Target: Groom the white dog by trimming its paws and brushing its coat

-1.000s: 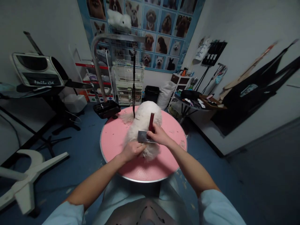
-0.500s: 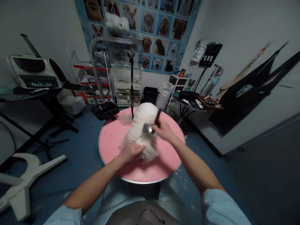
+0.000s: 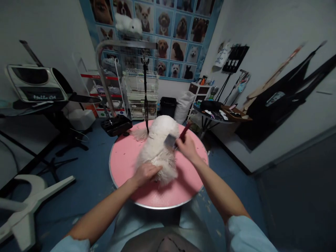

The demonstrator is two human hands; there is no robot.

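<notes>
A fluffy white dog (image 3: 163, 128) is on the round pink grooming table (image 3: 122, 159), its back toward me and its face hidden. My left hand (image 3: 147, 172) is closed on the fur at the dog's lower back, fingers pressed together. In my right hand (image 3: 187, 147) is a slicker brush (image 3: 170, 140) with a dark red handle. Its flat grey head is at the right side of the dog's back; whether the pins touch the coat, I cannot tell. Left of the dog lies a loose tuft of fur (image 3: 139, 134).
A metal grooming arm (image 3: 101, 70) rises at the table's back left, with a black strap (image 3: 146, 98) hanging beside the dog. Wire cages (image 3: 141, 84) and a black bin (image 3: 168, 105) stand behind. A side table (image 3: 214, 115) with tools is at right.
The brush has moved slightly up and to the right, its head turning flatter into view. My left hand stays on the fur at nearly the same spot.
</notes>
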